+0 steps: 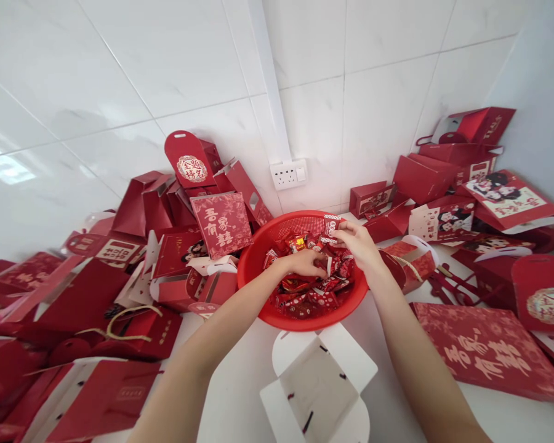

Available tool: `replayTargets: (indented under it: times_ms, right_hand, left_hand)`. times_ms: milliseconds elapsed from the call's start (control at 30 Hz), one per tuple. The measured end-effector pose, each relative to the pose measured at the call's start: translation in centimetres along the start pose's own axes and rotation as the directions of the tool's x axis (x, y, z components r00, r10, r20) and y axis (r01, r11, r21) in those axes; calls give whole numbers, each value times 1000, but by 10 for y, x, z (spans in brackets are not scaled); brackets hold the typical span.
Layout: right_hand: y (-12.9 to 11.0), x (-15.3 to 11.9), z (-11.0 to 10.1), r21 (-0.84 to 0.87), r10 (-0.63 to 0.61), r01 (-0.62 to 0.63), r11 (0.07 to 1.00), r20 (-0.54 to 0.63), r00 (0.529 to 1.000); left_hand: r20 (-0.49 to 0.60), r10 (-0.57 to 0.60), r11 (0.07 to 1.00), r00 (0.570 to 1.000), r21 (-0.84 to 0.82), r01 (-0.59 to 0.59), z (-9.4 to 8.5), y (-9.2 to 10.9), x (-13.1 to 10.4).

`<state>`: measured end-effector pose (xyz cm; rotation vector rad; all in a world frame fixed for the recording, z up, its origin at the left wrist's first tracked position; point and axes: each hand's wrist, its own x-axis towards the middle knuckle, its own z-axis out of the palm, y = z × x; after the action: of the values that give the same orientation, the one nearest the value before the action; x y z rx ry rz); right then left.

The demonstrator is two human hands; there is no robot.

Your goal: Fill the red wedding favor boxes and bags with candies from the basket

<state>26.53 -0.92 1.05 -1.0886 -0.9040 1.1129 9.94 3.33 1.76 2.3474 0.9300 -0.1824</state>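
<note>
A red plastic basket [305, 323] in the middle holds many small pieces in shiny red wrappers [318, 299], which look like wrapped candy. My left hand [305, 263] reaches down into it, its fingers curled at a small red and white wrapped candy [329, 266]. At the basket's far right edge, my right hand [354, 243] pinches a red packet with white pattern [331, 227]. A yellow-and-red wrapper [298, 244] lies among the pieces behind my left hand. Nearer to me, below the basket, an unfolded white-lined box [321, 387] lies with its flaps spread and its inside bare.
Piles of red gift boxes [143, 332] crowd the left side. More red boxes [484, 344] are heaped on the right, some with cord handles. Behind the white tabletop [235, 375] rises a tiled wall [305, 111] with a socket [289, 175].
</note>
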Motion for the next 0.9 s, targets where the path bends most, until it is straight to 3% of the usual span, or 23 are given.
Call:
replayTargets:
  times_ms: [133, 333, 633, 900]
  right_hand:
    - [0, -1, 0, 2, -8, 8, 1000, -5, 1000]
    - [1, 0, 0, 7, -18, 18, 1000, -33, 999]
    - [-3, -3, 1, 13, -42, 43, 999, -73, 996]
    - [-3, -3, -2, 37, 5, -4, 999, -15, 1000]
  left_hand:
    - [-6, 6, 998, 1000, -63, -7, 2, 4, 2]
    - [-110, 21, 990, 994, -135, -36, 8, -3, 10]
    - [-297, 0, 935, 955, -338, -105, -17, -23, -3]
    - [-405, 2, 859, 914, -467, -209, -20, -26, -7]
